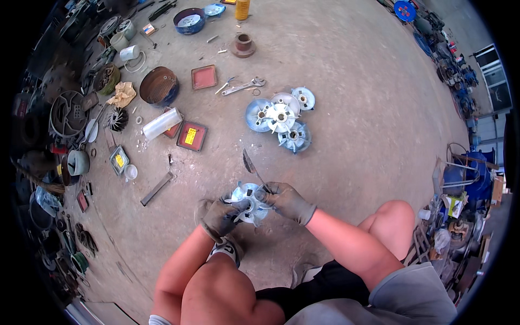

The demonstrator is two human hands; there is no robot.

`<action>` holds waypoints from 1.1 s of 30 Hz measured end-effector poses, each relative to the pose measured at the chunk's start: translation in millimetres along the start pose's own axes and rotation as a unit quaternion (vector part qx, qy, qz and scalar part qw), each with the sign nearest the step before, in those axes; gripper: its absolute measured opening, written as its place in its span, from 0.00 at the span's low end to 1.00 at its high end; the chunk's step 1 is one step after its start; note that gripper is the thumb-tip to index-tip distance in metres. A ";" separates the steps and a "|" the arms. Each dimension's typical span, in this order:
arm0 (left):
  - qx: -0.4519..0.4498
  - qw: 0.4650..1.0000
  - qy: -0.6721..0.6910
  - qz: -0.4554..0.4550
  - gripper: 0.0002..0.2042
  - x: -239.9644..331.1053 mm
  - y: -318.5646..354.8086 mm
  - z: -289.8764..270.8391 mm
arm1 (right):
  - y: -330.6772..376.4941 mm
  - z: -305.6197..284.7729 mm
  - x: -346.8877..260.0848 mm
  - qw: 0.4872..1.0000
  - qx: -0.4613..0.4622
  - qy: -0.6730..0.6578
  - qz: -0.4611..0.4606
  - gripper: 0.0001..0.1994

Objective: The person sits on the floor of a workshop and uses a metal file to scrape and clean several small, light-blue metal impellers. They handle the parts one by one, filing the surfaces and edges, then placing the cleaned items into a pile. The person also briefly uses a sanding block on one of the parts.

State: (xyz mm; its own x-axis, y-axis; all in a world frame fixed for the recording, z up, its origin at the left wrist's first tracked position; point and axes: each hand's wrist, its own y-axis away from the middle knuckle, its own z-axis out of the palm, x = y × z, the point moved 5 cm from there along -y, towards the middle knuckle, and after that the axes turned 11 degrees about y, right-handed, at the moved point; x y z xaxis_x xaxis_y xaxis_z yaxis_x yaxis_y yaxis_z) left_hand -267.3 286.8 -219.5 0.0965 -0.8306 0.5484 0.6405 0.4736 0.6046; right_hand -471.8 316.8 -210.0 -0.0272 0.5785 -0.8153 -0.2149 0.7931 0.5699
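Gloved left hand (pixel 221 216) clasps pale-blue finned wheel (pixel 253 205), right there between hands! Right hand (pixel 287 199) grips bladed tool (pixel 248 161), blade pointing away. Beyond hands, similar wheels (pixel 281 116) cluster; off left, hammer (pixel 157 188) lies on floor (pixel 346 157).

Parts of the pale-blue finned wheel (pixel 251 215) and bladed tool (pixel 248 162) hidden behind the gloved hands (pixel 221 217) (pixel 288 202)
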 end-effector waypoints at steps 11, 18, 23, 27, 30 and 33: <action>0.134 0.974 -0.002 0.184 0.14 -39.7 -13.9 -73.9 | 25.4 -30.5 -33.4 0.833 0.094 0.544 0.034 0.22; 0.119 0.961 0.180 0.172 0.13 5.2 20.8 -20.5 | 21.4 -125.9 -7.3 0.718 0.113 0.685 0.039 0.20; 0.137 0.948 0.250 0.144 0.11 -10.4 9.4 -40.7 | 23.0 -37.4 -45.8 0.772 0.093 0.626 -0.057 0.18; 0.098 0.948 0.252 0.171 0.08 -3.2 14.2 -28.8 | 11.3 -67.1 -41.4 0.729 0.101 0.677 -0.016 0.18; 0.145 0.940 0.250 0.182 0.10 -0.6 18.8 -43.4 | 21.5 -58.1 -51.6 0.775 0.086 0.625 -0.033 0.19; 0.128 0.949 0.230 0.172 0.11 -12.6 19.7 -47.3 | 19.5 -22.5 -53.3 0.770 0.076 0.628 -0.082 0.19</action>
State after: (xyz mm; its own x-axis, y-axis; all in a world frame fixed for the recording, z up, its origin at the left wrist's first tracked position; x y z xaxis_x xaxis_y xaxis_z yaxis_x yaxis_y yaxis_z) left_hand -219.9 292.7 -241.8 0.6260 -0.6263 0.4645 0.3100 0.7465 0.5888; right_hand -496.5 297.2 -157.7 -0.9555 -0.0977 -0.2785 -0.2019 0.9045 0.3756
